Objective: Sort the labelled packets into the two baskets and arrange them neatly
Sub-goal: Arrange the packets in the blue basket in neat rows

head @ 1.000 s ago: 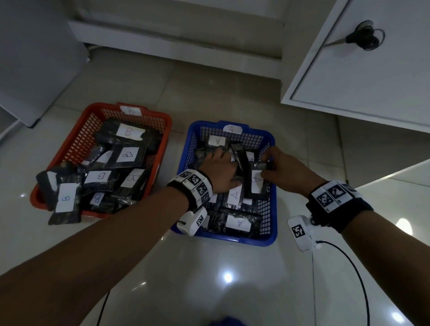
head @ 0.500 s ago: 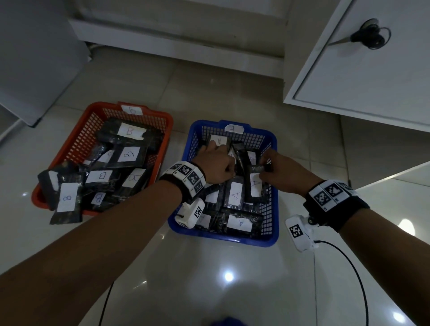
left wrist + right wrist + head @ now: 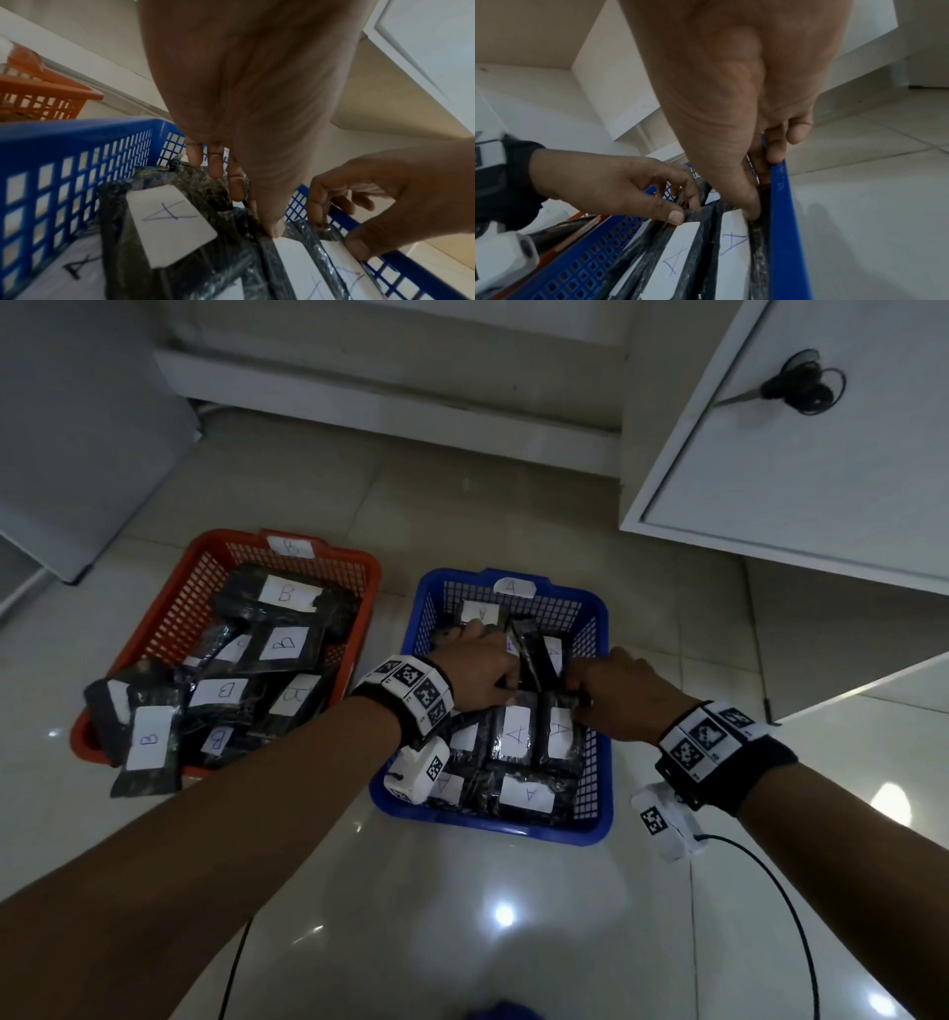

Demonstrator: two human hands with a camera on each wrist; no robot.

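Observation:
The blue basket (image 3: 598, 711) tagged A holds several black packets with white A labels (image 3: 515, 734). Both hands are inside it. My left hand (image 3: 506, 685) pinches the top edge of an upright A packet (image 3: 180, 182), thumb in front and fingers behind (image 3: 680, 215). My right hand (image 3: 577, 698) grips another A packet (image 3: 757, 243) standing against the right wall, thumb pressed down beside its label. A tilted packet (image 3: 534, 654) stands between the hands. The red basket (image 3: 169, 618) tagged B is piled with B packets (image 3: 280, 644); some hang over its near left rim (image 3: 149, 737).
A white cabinet door (image 3: 796, 454) with a dark knob stands at the back right. A grey panel (image 3: 77, 428) stands at the back left. A black cable (image 3: 770, 891) runs from my right wrist across the glossy tiled floor.
My left hand has shifted a little toward the far end of the blue basket. The right hand has stayed at the right side, holding its packet.

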